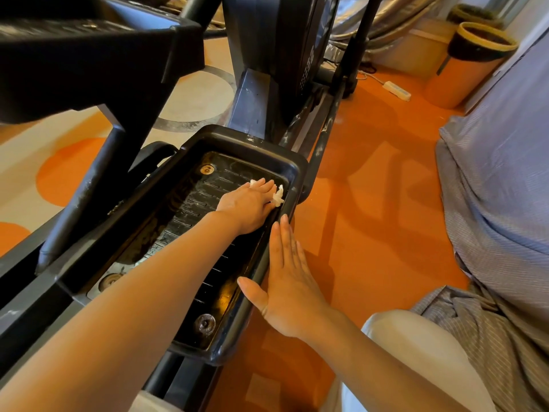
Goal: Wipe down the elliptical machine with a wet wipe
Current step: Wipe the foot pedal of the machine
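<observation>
Resting flat on the pedal tray's (285,171) right rim: right hand (289,281), fingers straight, gripping nothing. Further in, left hand (249,203) is pressing a white wet wipe (278,196) onto the ribbed pedal floor near the far right corner; fingers extended, wipe mostly hidden under the palm, only edges showing. Elliptical machine (267,84) is getting cut off by the top edge. Orange floor (371,179) with beige patches. Beyond: white power strip (396,90), striped fabric cover (499,173) on the right, two rimmed pots (481,43) at the far wall.
</observation>
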Motion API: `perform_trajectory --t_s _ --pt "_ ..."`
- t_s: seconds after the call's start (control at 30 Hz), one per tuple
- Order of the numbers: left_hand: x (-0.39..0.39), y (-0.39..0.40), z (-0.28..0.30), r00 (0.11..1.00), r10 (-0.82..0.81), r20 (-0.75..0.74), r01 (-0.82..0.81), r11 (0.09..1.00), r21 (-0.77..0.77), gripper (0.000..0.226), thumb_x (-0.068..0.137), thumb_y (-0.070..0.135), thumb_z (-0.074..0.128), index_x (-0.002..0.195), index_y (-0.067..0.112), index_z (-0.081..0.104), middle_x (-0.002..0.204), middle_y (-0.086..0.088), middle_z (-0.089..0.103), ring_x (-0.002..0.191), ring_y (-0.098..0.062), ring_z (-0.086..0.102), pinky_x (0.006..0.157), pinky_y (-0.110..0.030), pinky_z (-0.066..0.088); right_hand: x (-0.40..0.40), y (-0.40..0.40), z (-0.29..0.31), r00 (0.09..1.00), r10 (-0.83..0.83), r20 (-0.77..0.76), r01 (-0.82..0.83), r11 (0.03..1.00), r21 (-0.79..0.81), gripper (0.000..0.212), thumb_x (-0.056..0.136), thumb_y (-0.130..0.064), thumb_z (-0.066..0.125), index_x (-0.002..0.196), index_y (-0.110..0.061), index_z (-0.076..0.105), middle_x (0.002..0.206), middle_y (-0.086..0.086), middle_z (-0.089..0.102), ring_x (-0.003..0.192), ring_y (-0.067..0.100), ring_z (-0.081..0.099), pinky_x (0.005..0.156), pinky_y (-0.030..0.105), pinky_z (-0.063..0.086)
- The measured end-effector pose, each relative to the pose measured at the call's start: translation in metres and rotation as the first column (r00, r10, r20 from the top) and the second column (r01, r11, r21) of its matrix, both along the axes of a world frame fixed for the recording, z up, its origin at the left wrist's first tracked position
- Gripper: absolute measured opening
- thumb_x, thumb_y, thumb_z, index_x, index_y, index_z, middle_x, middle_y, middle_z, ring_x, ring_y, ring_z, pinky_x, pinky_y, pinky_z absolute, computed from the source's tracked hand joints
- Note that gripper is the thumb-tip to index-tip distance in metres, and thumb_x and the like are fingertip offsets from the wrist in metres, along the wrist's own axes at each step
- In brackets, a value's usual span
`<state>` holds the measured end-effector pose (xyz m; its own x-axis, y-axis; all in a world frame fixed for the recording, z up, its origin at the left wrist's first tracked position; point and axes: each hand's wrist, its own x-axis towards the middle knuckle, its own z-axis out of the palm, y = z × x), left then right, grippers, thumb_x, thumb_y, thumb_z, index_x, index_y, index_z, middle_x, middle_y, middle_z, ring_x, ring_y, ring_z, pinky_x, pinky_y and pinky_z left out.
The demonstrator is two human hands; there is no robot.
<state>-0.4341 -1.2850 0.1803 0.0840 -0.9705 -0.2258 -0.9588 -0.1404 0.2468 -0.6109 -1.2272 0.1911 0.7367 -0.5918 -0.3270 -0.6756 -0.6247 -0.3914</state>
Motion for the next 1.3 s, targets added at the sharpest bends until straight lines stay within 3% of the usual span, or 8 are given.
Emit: perform_trajectory --t_s 0.07,0.23,0.43,0.73,0.93,1.03,1.17,1.3 --pt "-0.001 -0.001 0.005 1.0 0.014 0.021 -0.014 1.0 0.002 0.052 0.108 0.033 0.03 0.157 0.018 0.021 0.163 -0.003 0.022 0.151 -0.022 0.018 0.121 -0.04 0.022 0.0 0.0 -0.001 1.0 -0.001 0.0 0.001 1.0 -0.002 0.096 0.091 -0.073 0.02 0.142 -0.017 -0.039 0.143 -0.005 -0.054 0.134 0.006 -0.046 0.12 0.034 -0.017" --pt "0.001 0.008 0.004 0.982 -0.082 0.168 0.09 0.995 -0.041 0.05 0.109 0.03 0.026 0.158 0.022 0.018 0.165 0.005 0.014 0.152 -0.013 0.009 0.122 -0.035 0.002 -0.001 0.0 -0.001 1.0 0.001 0.001 -0.001 1.0 0.002 0.098 0.085 -0.077 0.015 0.143 -0.019 -0.039 0.143 -0.007 -0.054 0.133 0.004 -0.046 0.12 0.034 -0.017" --pt "0.008 0.038 -0.009 0.954 -0.083 0.289 0.107 0.992 -0.069 0.056 0.107 0.044 0.017 0.159 0.029 0.003 0.166 0.004 -0.012 0.152 -0.016 -0.01 0.123 -0.042 -0.006 -0.002 -0.006 0.004 0.996 0.043 -0.075 -0.046 0.998 -0.033 0.102 0.077 -0.081 0.006 0.145 -0.016 -0.036 0.146 -0.001 -0.051 0.134 0.011 -0.046 0.117 0.036 -0.023" --pt "0.012 0.061 -0.008 0.961 -0.066 0.27 0.071 0.997 -0.01 0.058 0.106 0.048 0.012 0.158 0.026 0.003 0.166 0.005 -0.001 0.152 -0.012 -0.009 0.123 -0.044 -0.011 -0.001 -0.006 0.006 0.997 0.045 -0.055 -0.048 0.997 -0.055 0.108 0.07 -0.081 0.0 0.147 -0.014 -0.033 0.148 0.002 -0.048 0.137 0.013 -0.043 0.117 0.036 -0.023" --pt "0.006 0.051 0.0 0.941 -0.058 0.335 0.093 0.992 -0.089 0.057 0.104 0.054 0.017 0.157 0.034 0.02 0.166 0.003 -0.006 0.152 -0.021 -0.011 0.122 -0.047 -0.008 0.0 -0.004 0.0 1.0 0.027 -0.006 -0.027 0.999 -0.046 0.104 0.074 -0.081 0.002 0.148 -0.016 -0.032 0.149 0.0 -0.048 0.135 0.01 -0.044 0.117 0.035 -0.022" --pt "0.002 0.038 0.001 0.95 -0.113 0.292 0.133 0.99 -0.049 0.06 0.103 0.054 0.013 0.158 0.031 0.011 0.166 0.001 -0.015 0.151 -0.021 -0.017 0.123 -0.046 -0.007 0.0 -0.004 -0.001 1.0 0.019 0.004 -0.019 0.999 -0.041 0.102 0.075 -0.081 0.003 0.148 -0.018 -0.032 0.148 -0.003 -0.048 0.134 0.008 -0.045 0.116 0.034 -0.023" --pt "0.001 0.02 -0.004 0.966 -0.127 0.224 0.125 0.992 0.021 0.058 0.107 0.046 0.015 0.159 0.026 -0.002 0.166 0.001 -0.011 0.152 -0.018 -0.015 0.123 -0.042 -0.007 -0.001 -0.003 -0.001 1.0 0.009 -0.002 -0.01 0.999 -0.037 0.103 0.072 -0.082 0.0 0.148 -0.02 -0.033 0.147 -0.006 -0.049 0.131 0.006 -0.047 0.115 0.033 -0.024" --pt "0.002 0.007 -0.01 0.973 -0.081 0.215 0.08 0.997 0.013 0.056 0.108 0.042 0.015 0.159 0.026 0.001 0.167 0.001 -0.005 0.153 -0.018 -0.009 0.124 -0.042 -0.003 -0.001 -0.004 -0.001 1.0 0.001 0.0 -0.001 1.0 -0.019 0.102 0.073 -0.082 0.002 0.147 -0.022 -0.033 0.146 -0.008 -0.05 0.129 0.003 -0.048 0.114 0.031 -0.024"
